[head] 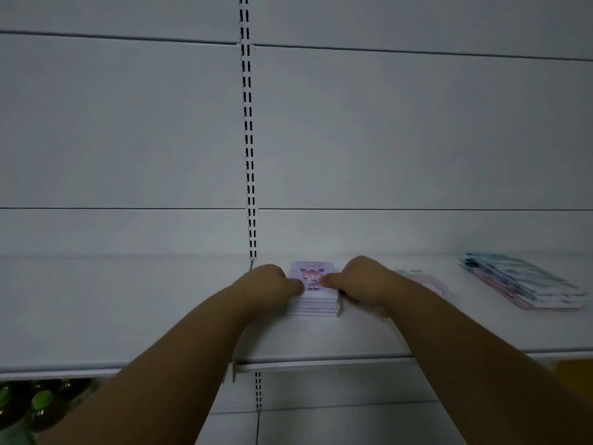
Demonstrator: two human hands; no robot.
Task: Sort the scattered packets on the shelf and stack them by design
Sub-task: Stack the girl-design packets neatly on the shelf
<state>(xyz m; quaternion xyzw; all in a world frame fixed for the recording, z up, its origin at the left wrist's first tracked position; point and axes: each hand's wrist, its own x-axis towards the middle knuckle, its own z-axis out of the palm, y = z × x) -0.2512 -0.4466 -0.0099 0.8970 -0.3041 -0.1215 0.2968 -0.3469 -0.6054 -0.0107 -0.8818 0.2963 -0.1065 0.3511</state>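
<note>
**Purple stack squared between both hands**

Both forearms are stretched to the white shelf. The stack of purple packets is gripped between left hand and right hand, thumbs pressed on top. A pink packet lies nearer the right hand.
</note>
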